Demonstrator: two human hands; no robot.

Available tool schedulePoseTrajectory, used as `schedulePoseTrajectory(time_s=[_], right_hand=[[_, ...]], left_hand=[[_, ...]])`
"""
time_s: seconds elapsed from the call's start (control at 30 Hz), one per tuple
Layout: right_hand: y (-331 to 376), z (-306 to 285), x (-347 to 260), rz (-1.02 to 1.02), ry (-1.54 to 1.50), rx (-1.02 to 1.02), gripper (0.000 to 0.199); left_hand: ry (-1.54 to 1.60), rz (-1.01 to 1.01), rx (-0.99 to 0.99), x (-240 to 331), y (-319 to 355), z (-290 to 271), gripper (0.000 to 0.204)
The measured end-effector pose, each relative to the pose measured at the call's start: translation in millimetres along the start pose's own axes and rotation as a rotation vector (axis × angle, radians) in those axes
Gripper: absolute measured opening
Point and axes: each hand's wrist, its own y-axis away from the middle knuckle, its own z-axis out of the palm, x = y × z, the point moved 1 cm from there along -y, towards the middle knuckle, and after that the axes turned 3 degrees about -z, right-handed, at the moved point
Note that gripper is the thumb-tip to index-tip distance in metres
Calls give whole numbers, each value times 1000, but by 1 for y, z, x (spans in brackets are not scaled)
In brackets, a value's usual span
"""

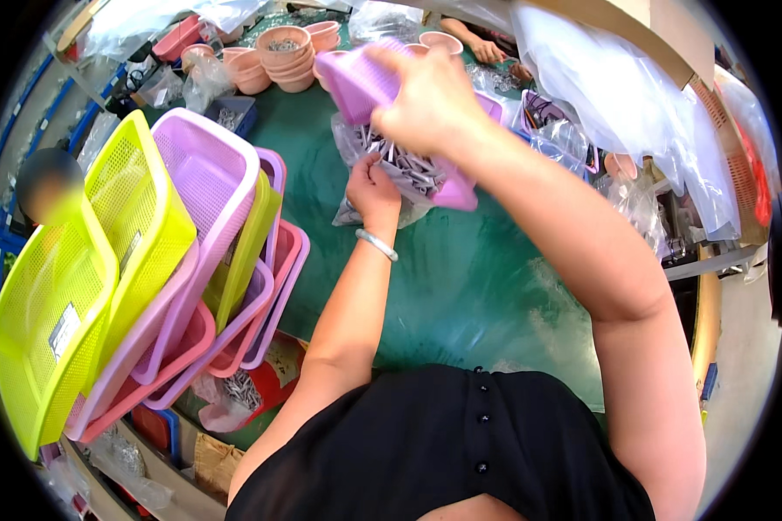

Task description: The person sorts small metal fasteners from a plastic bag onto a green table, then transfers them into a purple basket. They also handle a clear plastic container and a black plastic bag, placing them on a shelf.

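Note:
My right hand [430, 100], slightly blurred, grips a small purple mesh basket [354, 87] and holds it tilted above the middle of the table. Below it lies a heap of small grey metal pieces [415, 171], partly inside a clear plastic bag [346, 139]. A second purple basket [462, 193] stands under and beside that heap, half covered by my right hand and forearm. With its fingers curled at the near side of the heap, my left hand [374, 189] closes on the bag's edge. A pale bangle [376, 245] circles my left wrist.
Yellow-green baskets [56, 321] and purple baskets [204, 161] lean in a tall stack at left. Stacked peach bowls [287, 56] stand at the back. Another person's hand [487, 50] works across the green table [460, 295]. Plastic sheeting [608, 104] hangs at right.

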Motion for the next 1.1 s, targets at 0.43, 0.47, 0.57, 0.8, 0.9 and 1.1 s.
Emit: schedulePoseTrajectory(time_s=[0.43,0.47,0.57,0.8,0.9,1.1], right_hand=[[-3,7,22,196,-73,-51,65],[-3,5,22,208,-89,-66,65],[-3,5,20,204,-94,-64,66],[4,8,35,242,-125,-38,68],[7,8,39,298,-112,-35,69],[17,6,58,363,-245,-85,70]], left_hand=[[41,-250,-1,50,7,-22,23],[48,-193,-4,42,7,-20,23],[57,-133,-1,24,6,-17,23],[87,-274,-39,44,9,-19,24],[78,-251,-36,45,11,-18,24],[80,-271,-75,56,17,-18,23]])
